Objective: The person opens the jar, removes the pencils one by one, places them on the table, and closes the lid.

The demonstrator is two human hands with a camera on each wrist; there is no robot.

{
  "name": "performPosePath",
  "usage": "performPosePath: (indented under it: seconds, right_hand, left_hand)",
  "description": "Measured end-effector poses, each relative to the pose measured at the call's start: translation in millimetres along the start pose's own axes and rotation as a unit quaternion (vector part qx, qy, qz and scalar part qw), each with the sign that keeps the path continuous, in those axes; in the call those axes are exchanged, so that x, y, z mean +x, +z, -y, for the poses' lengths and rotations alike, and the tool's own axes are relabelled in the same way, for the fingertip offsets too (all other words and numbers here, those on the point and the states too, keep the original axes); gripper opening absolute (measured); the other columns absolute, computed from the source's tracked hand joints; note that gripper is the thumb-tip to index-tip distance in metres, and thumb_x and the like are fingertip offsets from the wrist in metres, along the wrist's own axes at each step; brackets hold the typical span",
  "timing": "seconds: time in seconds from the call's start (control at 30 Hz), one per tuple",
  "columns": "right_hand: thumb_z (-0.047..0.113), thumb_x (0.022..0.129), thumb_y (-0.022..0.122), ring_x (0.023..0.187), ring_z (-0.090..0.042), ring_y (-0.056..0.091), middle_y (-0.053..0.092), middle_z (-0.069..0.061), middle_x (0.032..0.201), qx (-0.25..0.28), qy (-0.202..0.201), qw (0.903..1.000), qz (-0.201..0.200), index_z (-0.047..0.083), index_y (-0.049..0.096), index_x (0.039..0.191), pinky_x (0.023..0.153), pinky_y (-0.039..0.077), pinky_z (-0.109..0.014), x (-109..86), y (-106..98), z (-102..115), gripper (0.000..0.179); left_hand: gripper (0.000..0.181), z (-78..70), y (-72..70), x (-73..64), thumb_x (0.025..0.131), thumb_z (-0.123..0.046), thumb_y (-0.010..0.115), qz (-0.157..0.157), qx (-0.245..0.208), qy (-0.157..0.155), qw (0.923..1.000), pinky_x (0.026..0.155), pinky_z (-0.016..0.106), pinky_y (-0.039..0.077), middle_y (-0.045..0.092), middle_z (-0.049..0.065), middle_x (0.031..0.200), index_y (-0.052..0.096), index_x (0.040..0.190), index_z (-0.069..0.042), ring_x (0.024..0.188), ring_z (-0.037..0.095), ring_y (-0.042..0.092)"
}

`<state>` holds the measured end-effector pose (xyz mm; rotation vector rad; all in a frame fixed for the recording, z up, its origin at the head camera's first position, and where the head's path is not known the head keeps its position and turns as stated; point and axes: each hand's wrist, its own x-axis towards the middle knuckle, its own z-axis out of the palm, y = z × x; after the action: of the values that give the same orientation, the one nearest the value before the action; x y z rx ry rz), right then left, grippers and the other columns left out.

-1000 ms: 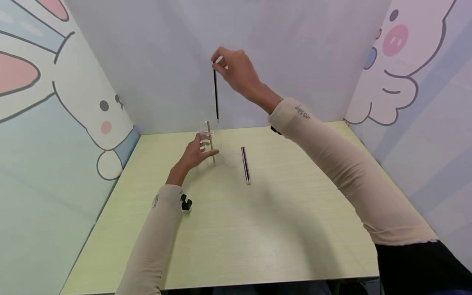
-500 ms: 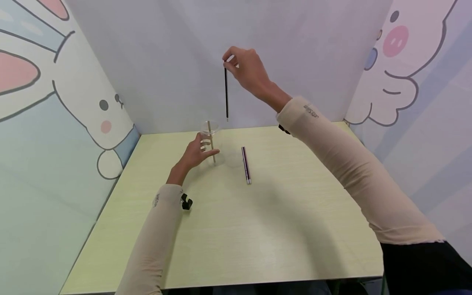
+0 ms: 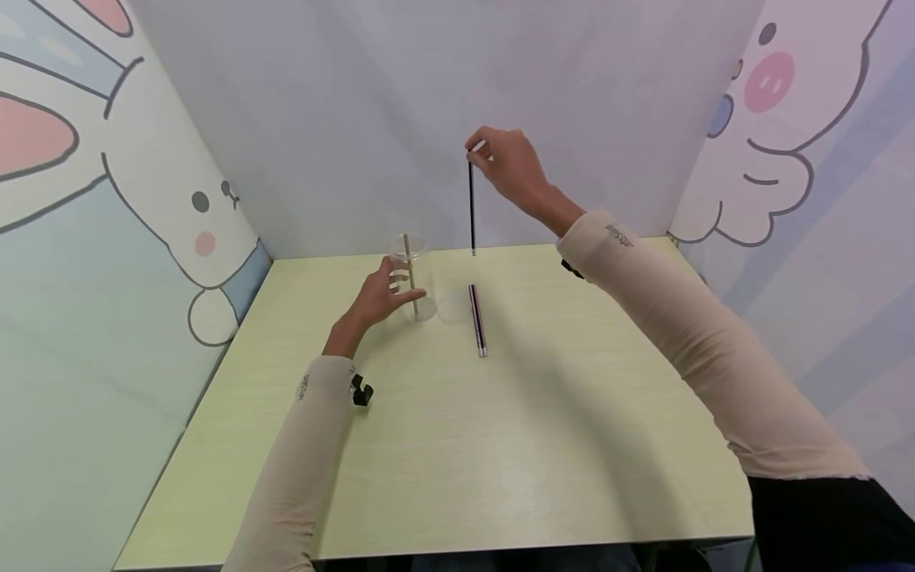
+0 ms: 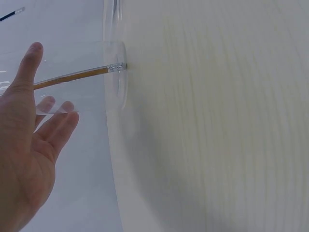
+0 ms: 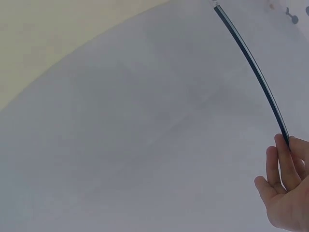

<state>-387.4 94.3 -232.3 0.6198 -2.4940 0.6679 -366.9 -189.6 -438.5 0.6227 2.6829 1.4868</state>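
Note:
My left hand point(image 3: 381, 295) grips a clear plastic cup point(image 3: 426, 274) standing at the back of the table, thumb on one side and fingers on the other. Inside it leans a yellow-brown pencil point(image 4: 87, 74), its metal-banded end down at the cup's bottom. Up and to the right, my right hand point(image 3: 509, 165) pinches a dark pencil point(image 3: 472, 206) by its top end between thumb and fingertips. This pencil hangs upright, apart from the cup, with its silvery end lowest. Below it, two dark striped pencils point(image 3: 477, 322) lie side by side on the table.
The pale wooden table point(image 3: 500, 445) meets a grey-white back wall point(image 3: 343, 143). A faint clear round outline point(image 3: 452, 310) shows between the cup and the lying pencils. Side panels with cartoon animals point(image 3: 203, 246) stand left and right.
My right hand has carried the dark pencil from over the cup's rim to the right, then lowered it. The left hand and the cup have stayed in place.

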Motion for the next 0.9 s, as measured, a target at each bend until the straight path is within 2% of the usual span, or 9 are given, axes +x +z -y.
performPosePath:
  seconds: [0.23,0.43,0.63,0.9]
  right_hand:
    - [0.023,0.096,0.060,0.094,-0.016,0.066,0.071,-0.004,0.107,0.004,0.014,0.9998,0.012,0.015,0.066,0.114,0.077,0.054,-0.033,-17.8,22,-20,0.021]
    - [0.023,0.095,0.061,0.092,-0.017,0.067,0.071,-0.006,0.104,0.006,0.014,0.9995,0.028,0.013,0.067,0.112,0.076,0.055,-0.035,-33.5,38,-32,0.020]
    - [0.024,0.095,0.061,0.089,-0.016,0.067,0.072,-0.006,0.102,0.003,0.012,0.9993,0.037,0.013,0.067,0.111,0.073,0.056,-0.034,-47.5,55,-43,0.020]
    - [0.023,0.095,0.062,0.087,-0.017,0.068,0.072,-0.006,0.101,0.021,0.035,0.9976,0.056,0.012,0.068,0.109,0.068,0.056,-0.034,-65.8,77,-56,0.019]
  left_hand:
    - [0.073,-2.3,0.4,-0.7,0.080,-0.040,0.077,-0.002,0.002,-0.003,1.0000,0.102,0.048,0.045,0.047,0.010,0.137,0.034,0.133,-0.014,0.127,0.036,0.047]
    - [0.073,-3.2,0.8,-0.7,0.080,-0.040,0.076,0.002,0.004,0.002,1.0000,0.102,0.049,0.045,0.047,0.013,0.138,0.033,0.133,-0.014,0.127,0.039,0.046]
    - [0.074,-4.3,0.9,-1.0,0.079,-0.043,0.077,-0.003,0.005,-0.004,1.0000,0.102,0.048,0.045,0.048,0.012,0.136,0.034,0.133,-0.015,0.127,0.035,0.048]
    - [0.073,-3.7,1.7,-2.3,0.079,-0.043,0.077,-0.004,0.003,-0.013,0.9999,0.102,0.046,0.046,0.049,0.008,0.135,0.034,0.132,-0.016,0.127,0.032,0.048]
